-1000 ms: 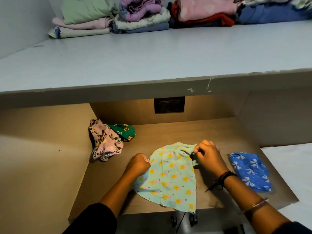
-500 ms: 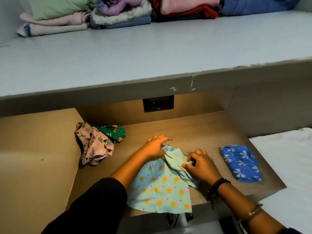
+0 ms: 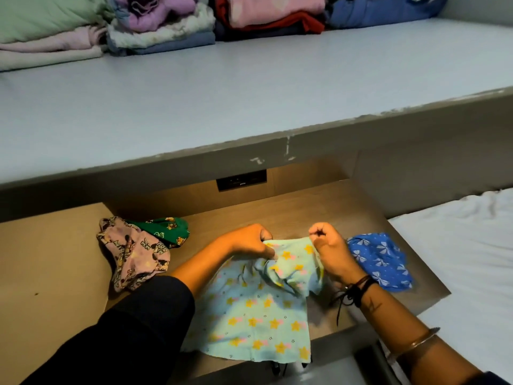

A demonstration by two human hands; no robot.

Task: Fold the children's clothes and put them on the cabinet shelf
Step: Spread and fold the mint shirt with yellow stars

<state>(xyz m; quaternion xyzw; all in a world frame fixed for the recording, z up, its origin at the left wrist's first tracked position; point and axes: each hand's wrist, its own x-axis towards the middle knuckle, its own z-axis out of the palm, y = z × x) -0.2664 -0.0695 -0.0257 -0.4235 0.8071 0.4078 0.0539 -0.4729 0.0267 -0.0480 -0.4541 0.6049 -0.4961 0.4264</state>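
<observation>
A light green garment with yellow stars [image 3: 258, 323] lies on the brown lower surface [image 3: 291, 215], its lower hem hanging over the front edge. My left hand [image 3: 249, 241] and my right hand [image 3: 329, 247] each pinch its top edge and hold it bunched up between them. A crumpled pink printed garment [image 3: 133, 254] and a green one [image 3: 166, 230] lie to the left. A blue garment with white bows [image 3: 380, 259] lies just right of my right hand. Folded clothes [image 3: 172, 23] are stacked at the back of the grey shelf [image 3: 249, 87] above.
A black socket plate [image 3: 241, 179] sits in the back wall under the shelf. A brown side panel [image 3: 50, 273] closes off the left. A white sheet [image 3: 466, 245] lies at the right. A chair base shows below the front edge.
Both hands have gathered the star garment's top edge and lifted it; earlier the right hand was folding a corner over while the left lay flat on it. The camera has come closer.
</observation>
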